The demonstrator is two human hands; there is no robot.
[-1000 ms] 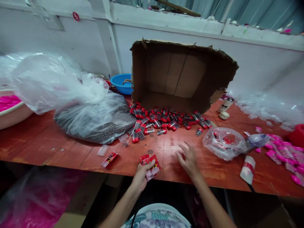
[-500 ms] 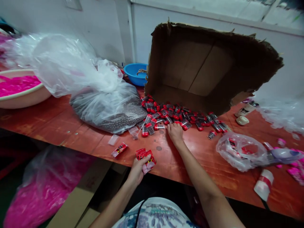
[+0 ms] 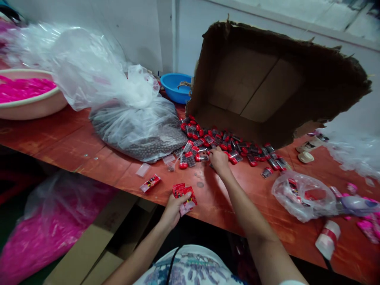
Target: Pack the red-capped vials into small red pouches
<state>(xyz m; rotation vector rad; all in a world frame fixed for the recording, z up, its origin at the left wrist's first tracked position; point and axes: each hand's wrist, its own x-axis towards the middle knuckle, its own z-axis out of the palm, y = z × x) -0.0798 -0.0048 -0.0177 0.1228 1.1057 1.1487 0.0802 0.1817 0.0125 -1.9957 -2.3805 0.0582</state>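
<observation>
Several red printed cards (image 3: 190,194) are fanned out in my left hand (image 3: 174,208), its thumb pressed on top, just over the table's front edge. My right hand (image 3: 219,160) reaches to the near edge of a pile of small clear containers with red caps and dark beads inside (image 3: 209,138). Its fingers are curled together, and what they grip, if anything, is hidden. Left of the cards, a small stack of red cards (image 3: 151,183) lies on the table beside a clear plastic piece (image 3: 143,170).
A torn cardboard box (image 3: 255,87) lies tipped behind the pile. To its left sit a bag of dark beads (image 3: 142,130), a blue basin (image 3: 175,87) and a bowl of pink pieces (image 3: 32,109). A clear plastic bag (image 3: 314,206) and a white roll (image 3: 328,239) are at right.
The view has shifted slightly. My right hand has its fingers pushed a little further into the edge of the pile. My left hand still holds the cards in nearly the same place.
</observation>
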